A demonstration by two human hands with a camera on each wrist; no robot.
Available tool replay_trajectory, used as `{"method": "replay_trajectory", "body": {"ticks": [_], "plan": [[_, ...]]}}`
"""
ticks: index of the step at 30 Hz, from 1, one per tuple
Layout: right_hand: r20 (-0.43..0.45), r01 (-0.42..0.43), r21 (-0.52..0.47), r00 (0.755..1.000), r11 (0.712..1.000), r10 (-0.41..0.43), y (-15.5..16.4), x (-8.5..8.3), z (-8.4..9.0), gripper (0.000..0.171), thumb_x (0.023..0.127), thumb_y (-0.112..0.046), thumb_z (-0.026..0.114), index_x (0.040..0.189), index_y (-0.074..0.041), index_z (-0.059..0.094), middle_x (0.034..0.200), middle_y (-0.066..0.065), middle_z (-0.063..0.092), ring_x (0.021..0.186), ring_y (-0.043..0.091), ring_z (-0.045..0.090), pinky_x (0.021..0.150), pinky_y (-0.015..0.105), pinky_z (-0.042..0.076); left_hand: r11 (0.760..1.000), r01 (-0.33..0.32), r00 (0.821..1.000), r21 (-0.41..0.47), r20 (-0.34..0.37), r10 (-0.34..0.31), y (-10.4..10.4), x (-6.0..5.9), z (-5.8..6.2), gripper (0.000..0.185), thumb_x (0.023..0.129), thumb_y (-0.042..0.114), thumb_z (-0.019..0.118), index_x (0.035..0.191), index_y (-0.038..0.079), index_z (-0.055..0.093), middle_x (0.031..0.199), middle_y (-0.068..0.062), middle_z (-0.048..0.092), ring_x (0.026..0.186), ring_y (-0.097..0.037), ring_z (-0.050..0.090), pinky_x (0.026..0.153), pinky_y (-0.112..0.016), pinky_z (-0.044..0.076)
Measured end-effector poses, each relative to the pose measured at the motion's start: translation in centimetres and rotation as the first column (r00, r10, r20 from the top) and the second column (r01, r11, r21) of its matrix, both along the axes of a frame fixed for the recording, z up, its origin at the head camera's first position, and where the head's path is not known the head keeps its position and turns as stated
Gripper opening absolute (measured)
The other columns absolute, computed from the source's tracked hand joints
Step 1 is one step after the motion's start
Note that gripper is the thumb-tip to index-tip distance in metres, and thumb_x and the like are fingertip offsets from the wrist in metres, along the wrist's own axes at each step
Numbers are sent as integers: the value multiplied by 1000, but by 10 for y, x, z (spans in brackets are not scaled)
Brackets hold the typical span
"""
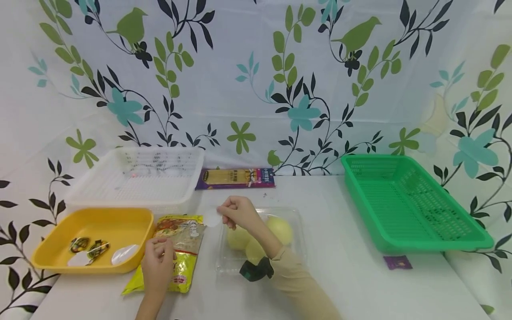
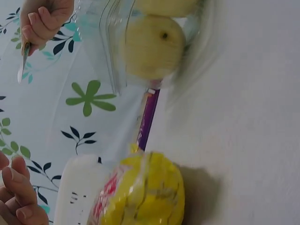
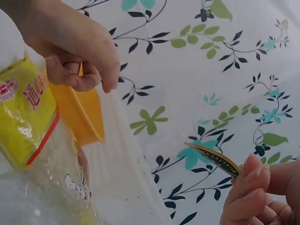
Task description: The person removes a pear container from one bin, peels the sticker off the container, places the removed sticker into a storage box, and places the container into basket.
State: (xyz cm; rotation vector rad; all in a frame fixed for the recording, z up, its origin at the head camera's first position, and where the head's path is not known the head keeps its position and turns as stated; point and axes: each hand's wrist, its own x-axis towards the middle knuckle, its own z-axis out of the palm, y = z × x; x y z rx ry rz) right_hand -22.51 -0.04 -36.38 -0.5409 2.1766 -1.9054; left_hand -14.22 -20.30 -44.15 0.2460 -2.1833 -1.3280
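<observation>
The right hand [image 1: 239, 212] is pinching a small round sticker [image 1: 213, 218] between thumb and fingers [image 3: 248, 180], just above the clear box of pears [image 1: 260, 238]; only the right wrist view is showing the sticker's dark, gold-rimmed printed face. The left hand [image 1: 157, 263] is resting with loosely curled fingers on the yellow noodle packet [image 1: 180, 249] on the table [image 1: 352, 284]. The yellow tray [image 1: 94, 222] is sitting to the left, the white basket [image 1: 140, 178] behind it.

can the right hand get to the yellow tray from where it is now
Probably yes, with a reach across. The right hand, pinching a sticker, hovers above the clear fruit box. The yellow tray lies further left, beyond the noodle packet and the left hand on it, but nothing tall stands between.
</observation>
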Motion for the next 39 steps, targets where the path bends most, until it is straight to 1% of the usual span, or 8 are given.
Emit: {"method": "replay_trajectory", "body": {"ticks": [4, 8, 15, 21, 25, 30, 35, 39], "plan": [[68, -33, -38, 997, 999, 36, -13, -2, 3, 15, 87, -9, 59, 77, 1, 54, 54, 5, 54, 40, 10, 44, 41, 19, 39, 999, -30, 999, 26, 24, 29, -19, 2, -3, 23, 93, 24, 46, 102, 2, 44, 56, -6, 53, 37, -9, 41, 32, -28, 31], [133, -90, -60, 986, 994, 97, -25, -6, -1, 14, 86, -10, 59, 78, 0, 54, 56, 5, 55, 42, 10, 45, 42, 19, 39, 994, -111, 994, 14, 4, 111, -35, 5, -3, 17, 94, 18, 45, 99, 2, 43, 53, -2, 51, 35, -6, 37, 31, -27, 28], [198, -215, -39, 955, 976, 219, -41, -10, -9, 17, 87, -10, 58, 73, -2, 53, 58, 4, 56, 44, 10, 46, 43, 19, 41, 964, -265, 961, -22, -92, 262, -51, 11, -5, 16, 91, 13, 47, 93, -2, 50, 50, 0, 54, 35, 0, 38, 33, -17, 26], [187, -210, -66, 958, 976, 219, -65, -9, -7, 14, 86, -9, 58, 76, 0, 55, 58, 4, 57, 45, 9, 48, 43, 19, 41, 927, -374, 921, 13, -111, 373, -68, 14, -5, 16, 88, 10, 47, 90, -5, 51, 50, 26, 44, 40, 8, 41, 37, -11, 30], [180, -199, -76, 961, 977, 209, -84, -9, -7, 13, 87, -7, 55, 77, 1, 56, 60, 4, 58, 46, 10, 49, 45, 18, 42, 904, -427, 901, -1, -80, 425, -80, 14, -7, 17, 88, 12, 47, 91, -4, 52, 51, 32, 40, 41, 9, 39, 38, -10, 30], [234, -237, -106, 938, 966, 256, -99, -9, -14, 11, 88, -4, 51, 78, 0, 54, 62, 5, 58, 48, 11, 50, 46, 18, 42, 885, -464, 885, -28, -46, 463, -87, 14, -14, 19, 88, 14, 47, 90, -4, 52, 46, 22, 39, 37, 3, 33, 38, -14, 26], [300, -200, -147, 924, 969, 237, -112, -10, -23, 8, 88, -2, 51, 82, 1, 55, 61, 4, 56, 47, 9, 49, 44, 17, 41, 884, -465, 885, -46, -19, 465, -91, 13, -22, 20, 88, 15, 45, 89, -4, 52, 41, 7, 35, 33, -2, 27, 36, -20, 21], [345, -192, -146, 909, 971, 232, -129, -11, -27, 9, 87, -3, 51, 83, 2, 58, 59, 3, 56, 46, 8, 48, 43, 16, 41, 880, -471, 881, 54, -7, 472, -98, 14, -22, 16, 88, 19, 53, 89, 3, 49, 41, 13, 38, 33, 0, 29, 36, -17, 23]]}}
